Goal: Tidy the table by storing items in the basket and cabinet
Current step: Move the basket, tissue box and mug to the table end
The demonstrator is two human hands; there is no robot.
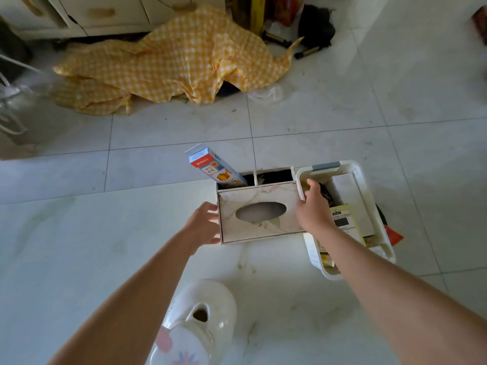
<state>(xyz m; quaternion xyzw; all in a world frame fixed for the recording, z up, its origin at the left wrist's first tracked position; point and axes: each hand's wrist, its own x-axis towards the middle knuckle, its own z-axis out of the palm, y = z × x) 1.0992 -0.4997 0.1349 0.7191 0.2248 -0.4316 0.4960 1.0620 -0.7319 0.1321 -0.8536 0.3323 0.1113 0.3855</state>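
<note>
A marbled tissue box organiser [253, 230] with an oval slot sits at the far edge of the white table [79, 246]. A blue and white pencil box [210, 167] leans out of its rear left compartment. My left hand [204, 225] presses against the organiser's left end. My right hand [313, 209] grips its right end, thumb raised, beside the white plastic basket [384, 248]. The basket holds a white box [347, 191], a yellow-labelled packet [345, 222] and other small items.
A white ceramic jug [200, 320] stands on the table near me, between my forearms. Beyond the table edge lies tiled floor with a crumpled yellow checked cloth [179, 61]. A cream cabinet [92, 14] stands at the top left, dark clutter at the top right.
</note>
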